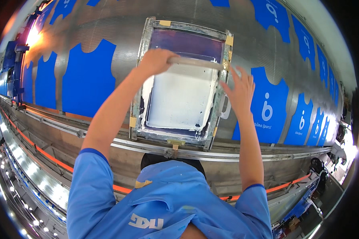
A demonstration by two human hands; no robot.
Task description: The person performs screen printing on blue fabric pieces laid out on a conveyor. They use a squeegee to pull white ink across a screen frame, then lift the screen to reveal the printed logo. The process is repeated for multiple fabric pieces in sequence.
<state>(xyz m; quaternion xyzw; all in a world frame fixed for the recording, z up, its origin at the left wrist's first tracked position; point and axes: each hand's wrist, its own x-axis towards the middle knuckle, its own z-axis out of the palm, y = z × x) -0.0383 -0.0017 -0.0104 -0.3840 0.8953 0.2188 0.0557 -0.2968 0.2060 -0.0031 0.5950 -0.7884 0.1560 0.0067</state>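
Head view: your left hand (157,62) closed round the left end of a bar (197,63), your right hand (240,87) open beside the right side of a frame (187,26), that bar crossing the frame's far part by white paint (181,97), and probably best kept level under even pressure.

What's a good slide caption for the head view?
Left hand grips a squeegee on a framed screen between blue fabric panels; right hand open alongside.

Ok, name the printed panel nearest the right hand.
The near-row panel immediately right of the frame; other printed ones sit farther from the right hand.
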